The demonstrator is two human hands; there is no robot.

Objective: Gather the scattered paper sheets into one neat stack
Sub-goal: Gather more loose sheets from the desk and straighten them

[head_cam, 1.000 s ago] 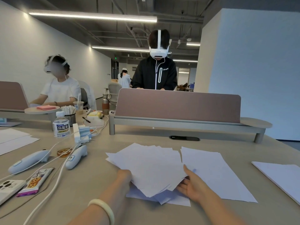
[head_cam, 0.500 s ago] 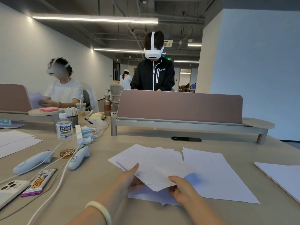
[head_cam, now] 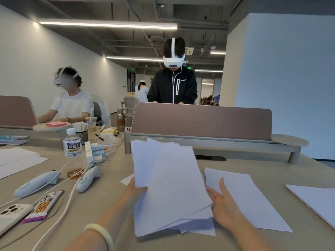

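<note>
A loose bundle of white paper sheets [head_cam: 168, 185] is tilted up off the beige desk, its edges uneven. My left hand [head_cam: 135, 192] grips the bundle's left edge, thumb on top. My right hand [head_cam: 222, 205] presses flat against its right edge, fingers extended. A single sheet [head_cam: 243, 194] lies flat on the desk just right of the bundle, partly under my right hand. A corner of another sheet [head_cam: 126, 179] peeks out behind my left hand. One more white sheet [head_cam: 315, 200] lies at the far right edge.
To the left lie two white controllers [head_cam: 87, 179] with cables, a tea bottle [head_cam: 72, 144], a snack bar [head_cam: 42, 207], a phone [head_cam: 10, 213] and more sheets [head_cam: 16, 161]. A divider shelf [head_cam: 201, 124] stands behind. Two people wearing headsets work beyond.
Both hands have lifted the gathered sheets from flat on the desk to a tilted, raised bundle, with my right hand shifted to its right edge.
</note>
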